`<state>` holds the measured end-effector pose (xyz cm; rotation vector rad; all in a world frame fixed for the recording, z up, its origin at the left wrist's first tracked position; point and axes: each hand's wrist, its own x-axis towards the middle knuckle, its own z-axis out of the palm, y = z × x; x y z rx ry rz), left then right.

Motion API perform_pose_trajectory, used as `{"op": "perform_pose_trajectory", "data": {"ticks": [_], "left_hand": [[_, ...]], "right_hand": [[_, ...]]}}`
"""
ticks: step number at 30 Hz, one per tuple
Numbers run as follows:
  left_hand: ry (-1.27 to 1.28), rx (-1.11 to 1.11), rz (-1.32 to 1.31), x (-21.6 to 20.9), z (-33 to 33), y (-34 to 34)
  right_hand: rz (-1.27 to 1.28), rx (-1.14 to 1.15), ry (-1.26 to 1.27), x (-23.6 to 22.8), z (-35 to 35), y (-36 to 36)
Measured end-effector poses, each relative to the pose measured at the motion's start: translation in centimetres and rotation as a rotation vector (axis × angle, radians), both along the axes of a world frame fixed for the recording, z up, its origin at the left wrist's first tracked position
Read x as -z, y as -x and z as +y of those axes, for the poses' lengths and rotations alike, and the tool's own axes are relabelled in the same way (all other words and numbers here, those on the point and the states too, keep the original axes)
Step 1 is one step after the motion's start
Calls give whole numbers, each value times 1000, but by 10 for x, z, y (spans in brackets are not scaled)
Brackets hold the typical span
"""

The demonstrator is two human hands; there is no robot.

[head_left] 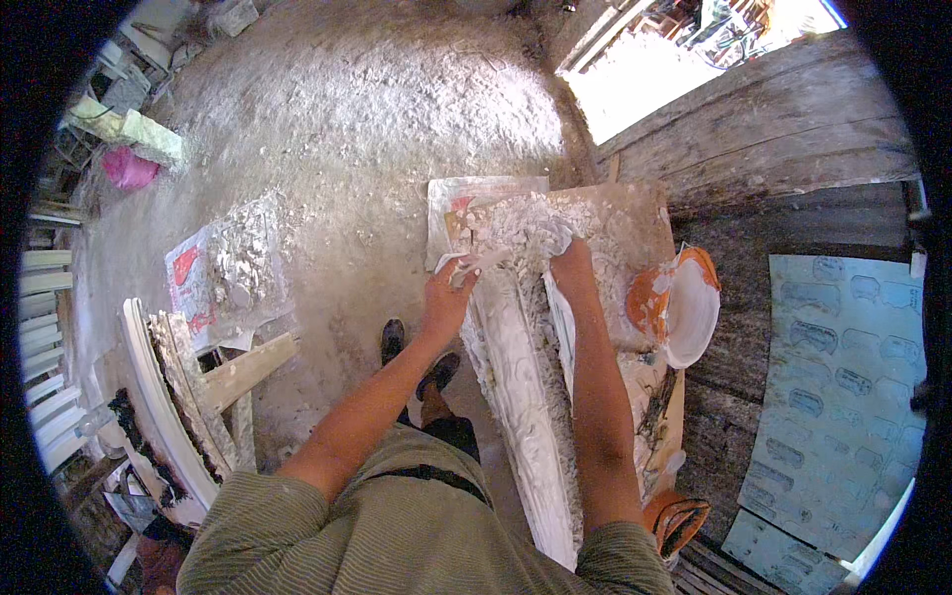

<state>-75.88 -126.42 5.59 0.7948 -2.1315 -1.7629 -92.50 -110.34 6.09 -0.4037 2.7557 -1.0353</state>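
Note:
A long white moulding, apparently plaster [521,397], runs from the far end of the bench towards my body, its surface wet-looking and ridged. My left hand [451,293] is at its far left corner, with thumb and fingers closed on a thin white plaster-coated scrap [449,262]. To the right, my right hand [572,266] grips a white plaster-coated piece [559,239] at the moulding's far right; its fingertips are partly hidden. Between and beyond both hands lies a lumpy heap of white plaster [516,226].
An orange bucket coated white inside [691,312] leans at the bench's right side. White mouldings [159,387] and a wooden beam [253,372] stand at left. A splattered sheet [243,268] lies on the floor. Blue panels [843,397] line the right wall.

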Motion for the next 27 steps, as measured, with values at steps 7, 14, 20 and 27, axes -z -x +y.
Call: {"op": "perform_pose_trajectory", "data": {"ticks": [7, 14, 20, 27], "left_hand": [[-91, 19, 67, 14, 29, -2], [-67, -111, 152, 40, 49, 0], [-160, -136, 201, 51, 62, -5], [-64, -183, 119, 41, 98, -36]], "right_hand": [[-404, -50, 528, 17, 3, -50], [-398, -26, 715, 28, 3, -71], [-343, 35, 669, 36, 13, -80], [-400, 56, 774, 42, 43, -108]]}}
